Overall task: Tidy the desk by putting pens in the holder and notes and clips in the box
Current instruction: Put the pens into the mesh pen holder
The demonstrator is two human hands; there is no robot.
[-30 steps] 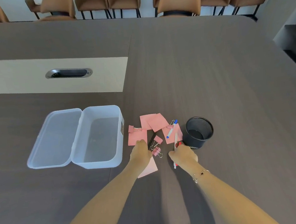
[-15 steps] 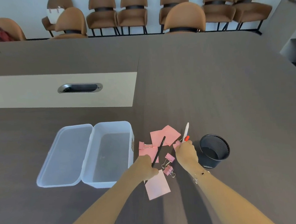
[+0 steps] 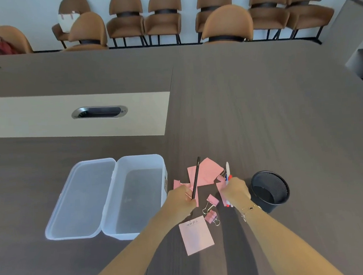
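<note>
Left hand (image 3: 181, 198) fingers clamped low on the black pencil (image 3: 196, 178), right hand (image 3: 236, 190) fisting two pens (image 3: 227, 172); light, stiff, easy mid-shaft.

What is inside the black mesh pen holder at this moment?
The black mesh pen holder shows only dark interior and no pens. Its near inner wall and part of its floor are hidden by its own rim. The right hand holds pens beside it, outside.
</note>
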